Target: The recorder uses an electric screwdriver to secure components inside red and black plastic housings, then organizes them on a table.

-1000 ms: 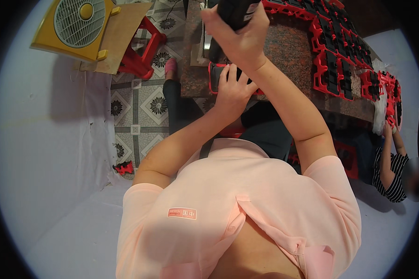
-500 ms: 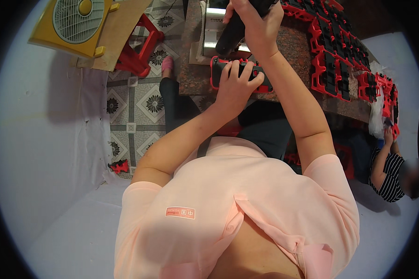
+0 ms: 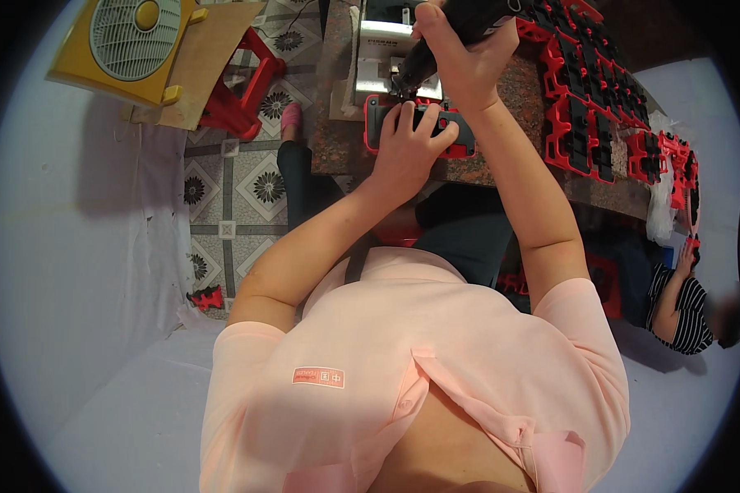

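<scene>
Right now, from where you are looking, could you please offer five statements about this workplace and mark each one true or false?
1. The right hand grips a black handheld power tool. True.
2. The left hand is held away from everything. False: its fingers rest on a red-and-black part.
3. A yellow box fan is at the upper left of the view. True.
4. The rows of red-and-black pieces lie to the left of both hands. False: they lie to the right, on the speckled tabletop.
5. A person at the far right wears a striped top. True.
</scene>
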Demonstrator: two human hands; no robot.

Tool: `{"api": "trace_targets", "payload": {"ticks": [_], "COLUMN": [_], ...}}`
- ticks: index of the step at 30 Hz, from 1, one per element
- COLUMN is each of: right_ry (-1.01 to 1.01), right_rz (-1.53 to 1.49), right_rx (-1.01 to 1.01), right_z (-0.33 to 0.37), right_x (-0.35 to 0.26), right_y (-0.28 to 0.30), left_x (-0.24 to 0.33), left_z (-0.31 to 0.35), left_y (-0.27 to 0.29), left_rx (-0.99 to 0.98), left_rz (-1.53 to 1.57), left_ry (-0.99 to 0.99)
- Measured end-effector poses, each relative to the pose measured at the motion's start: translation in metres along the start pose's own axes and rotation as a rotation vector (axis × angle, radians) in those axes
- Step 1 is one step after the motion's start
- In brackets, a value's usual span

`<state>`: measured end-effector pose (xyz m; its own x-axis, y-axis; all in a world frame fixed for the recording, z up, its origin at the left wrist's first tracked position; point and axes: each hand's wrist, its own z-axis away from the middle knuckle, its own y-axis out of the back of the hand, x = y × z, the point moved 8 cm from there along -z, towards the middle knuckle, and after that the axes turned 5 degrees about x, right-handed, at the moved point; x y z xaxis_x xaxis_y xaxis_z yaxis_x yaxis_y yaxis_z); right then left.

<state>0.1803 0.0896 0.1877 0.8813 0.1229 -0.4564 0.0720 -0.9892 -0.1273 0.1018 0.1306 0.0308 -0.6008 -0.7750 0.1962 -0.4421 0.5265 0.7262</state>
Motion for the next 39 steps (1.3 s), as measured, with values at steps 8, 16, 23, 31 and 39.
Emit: {"api": "trace_targets", "payload": {"ticks": [8,16,23,31,39], "right_ry": [-0.062,-0.093,0.030,-0.191,0.016], "right_rz": [0.014,0.076,-0.230,0.015,-0.348], "right_rx": [0.031,0.051,0.119,0.053,0.075], "right_z": [0.005,0.004,0.005,0.008,-0.004], "right_x": [0.017,0.028,0.039,0.037,0.031], "right_y": [0.002,0.001,0.001,-0.011,-0.007], "left_x": [-0.008,0.001,0.009,0.010,0.010], "left_z": [-0.006,0.002,0.012,0.013,0.010], "left_y": [-0.007,0.000,0.006,0.010,0.004], "left_rx": [-0.016,-0.041,-0.102,-0.064,-0.070], "left_rz": [0.002,-0.022,0.000,0.101,0.009], "left_ry": [-0.010,0.016,0.022,0.028,0.043]}}
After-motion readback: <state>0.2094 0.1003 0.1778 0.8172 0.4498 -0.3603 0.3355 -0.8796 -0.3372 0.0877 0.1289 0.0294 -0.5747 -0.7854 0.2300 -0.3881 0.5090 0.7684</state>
